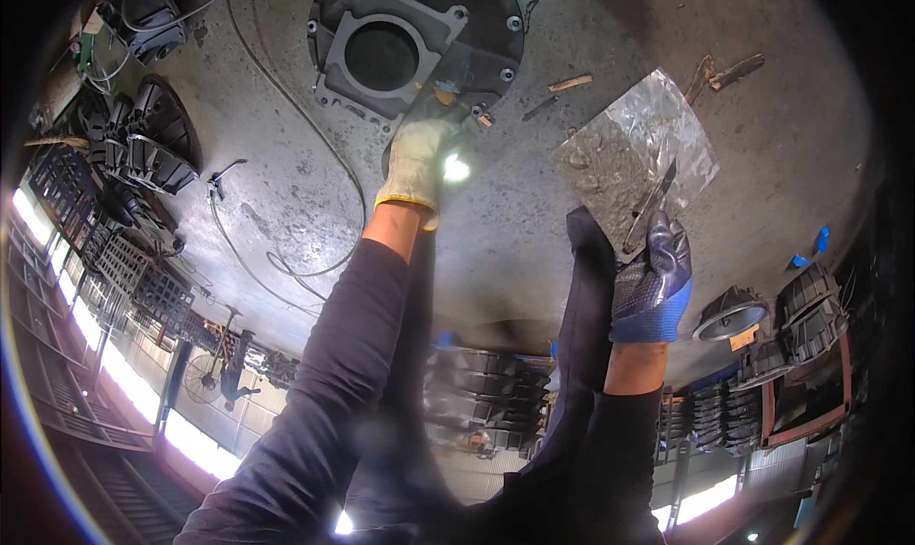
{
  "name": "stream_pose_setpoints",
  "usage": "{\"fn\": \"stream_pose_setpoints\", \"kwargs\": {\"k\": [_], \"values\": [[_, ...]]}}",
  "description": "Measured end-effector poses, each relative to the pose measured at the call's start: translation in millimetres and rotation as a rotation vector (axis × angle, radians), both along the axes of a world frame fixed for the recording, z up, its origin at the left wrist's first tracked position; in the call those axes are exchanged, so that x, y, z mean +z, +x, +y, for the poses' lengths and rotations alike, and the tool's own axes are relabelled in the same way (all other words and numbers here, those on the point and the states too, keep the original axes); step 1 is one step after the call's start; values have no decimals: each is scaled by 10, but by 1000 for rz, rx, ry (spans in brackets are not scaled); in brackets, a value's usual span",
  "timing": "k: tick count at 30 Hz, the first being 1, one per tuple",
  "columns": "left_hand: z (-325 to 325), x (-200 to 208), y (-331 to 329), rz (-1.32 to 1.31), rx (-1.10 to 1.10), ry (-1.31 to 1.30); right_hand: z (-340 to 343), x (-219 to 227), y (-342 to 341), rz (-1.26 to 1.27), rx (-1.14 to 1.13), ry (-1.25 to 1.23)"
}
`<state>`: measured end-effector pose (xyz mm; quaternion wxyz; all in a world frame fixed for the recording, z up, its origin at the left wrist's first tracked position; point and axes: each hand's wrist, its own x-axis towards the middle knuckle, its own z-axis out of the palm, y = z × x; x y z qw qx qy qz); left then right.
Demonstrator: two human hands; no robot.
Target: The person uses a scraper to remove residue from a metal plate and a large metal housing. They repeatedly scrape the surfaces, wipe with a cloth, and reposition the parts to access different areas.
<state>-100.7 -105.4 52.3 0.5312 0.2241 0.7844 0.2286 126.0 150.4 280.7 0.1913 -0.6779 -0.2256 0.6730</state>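
Note:
A round dark metal housing [448, 45] with bolt holes and a central opening lies flat on the concrete floor ahead of me. My left hand [417, 159], in a cream glove with a yellow cuff, reaches to its near edge. Blur and bright glare cover its fingers, so whether it grips anything cannot be made out. To the right, my right hand [652, 273] wears a blue and black coated glove. Its fingers are curled around the lower end of a dark knife [654, 202] with a narrow, pointed blade. Beneath the knife spreads a clear plastic bag [681, 131], partly greyish with dirt.
A thin cable [286, 88] winds over the floor left of the housing. Wood scraps [736, 71] lie beyond the bag. More dark housings [162, 145] are heaped at the left, and others [808, 292] stand at the right. Black plastic crates [143, 273] line the left side.

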Motion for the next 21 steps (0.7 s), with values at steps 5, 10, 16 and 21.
{"fn": "stream_pose_setpoints", "kwargs": {"k": [5, 10, 16, 21], "values": [[158, 225, -38, 123, -113, -48, 16, 29, -41, 13, -34, -16], [599, 688, -155, 303, -398, -189, 42, 89, -122, 1, -49, -39], [935, 708, -229, 161, -212, -545, 75, 136, -171, 21, 15, -30], [910, 502, -283, 195, -275, -563, 87, 132, -168, 61, -41, -45]]}}
